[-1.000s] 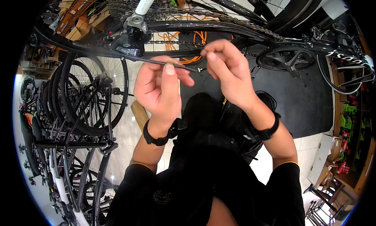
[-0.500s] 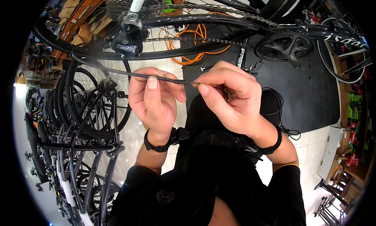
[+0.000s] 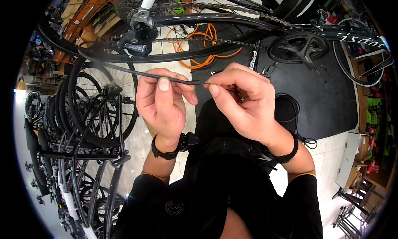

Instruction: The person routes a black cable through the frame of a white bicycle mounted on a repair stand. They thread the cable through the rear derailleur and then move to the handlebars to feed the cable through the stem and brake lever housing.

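Note:
A black cable housing (image 3: 143,74) curves in from the rear of a bike, and my left hand (image 3: 161,100) pinches it near its end between thumb and fingers. A slimmer dark ferrule-like tip (image 3: 193,82) sits on that end. Opposite it, my right hand (image 3: 244,100) pinches a thin inner cable (image 3: 205,84) between thumb and forefinger. The fingertips hide most of this cable, and its tip meets or nearly meets the housing end. Just beyond my hands hangs the rear derailleur (image 3: 139,42) of the bike.
The bike's chain (image 3: 207,41) and crankset (image 3: 299,51) run across the far side. An orange hose (image 3: 211,31) lies on the floor beside a black mat (image 3: 327,98). Several parked bikes (image 3: 99,102) stand at the left; a shelf (image 3: 375,114) lines the right.
My right hand has shifted slightly left and up, so its fingertips are closer to the housing end. My left hand keeps its pinch, and the housing end has risen slightly.

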### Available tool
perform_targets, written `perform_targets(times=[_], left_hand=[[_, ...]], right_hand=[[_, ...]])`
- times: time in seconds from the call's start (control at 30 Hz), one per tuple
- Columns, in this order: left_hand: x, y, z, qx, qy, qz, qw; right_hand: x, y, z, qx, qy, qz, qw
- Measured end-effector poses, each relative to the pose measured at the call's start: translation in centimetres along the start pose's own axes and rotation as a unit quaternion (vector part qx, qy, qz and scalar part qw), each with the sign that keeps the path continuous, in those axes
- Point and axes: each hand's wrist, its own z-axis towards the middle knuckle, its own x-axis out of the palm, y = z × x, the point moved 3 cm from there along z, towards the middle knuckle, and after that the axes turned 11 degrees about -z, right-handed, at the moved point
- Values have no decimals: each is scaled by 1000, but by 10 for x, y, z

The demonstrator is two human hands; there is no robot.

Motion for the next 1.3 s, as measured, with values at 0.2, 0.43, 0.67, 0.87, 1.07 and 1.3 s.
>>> perform_targets(times=[0.2, 0.43, 0.67, 0.87, 1.07, 1.3], left_hand=[[0, -1, 0, 0, 10, 0, 1000], [-1, -1, 0, -25, 21, 3, 999], [-6, -3, 0, -35, 41, 14, 998], [-4, -1, 0, -46, 22, 67, 996], [-14, -1, 1, -79, 59, 4, 995], [-16, -1, 1, -81, 53, -6, 995]], right_hand=[[2, 1, 0, 9, 8, 8, 1000], [1, 3, 3, -5, 32, -83, 996], [0, 4, 5, -21, 106, -162, 981], [4, 13, 6, 13, 131, -146, 980], [9, -2, 8, 27, 132, -103, 986], [17, 1, 4, 4, 142, -87, 986]])
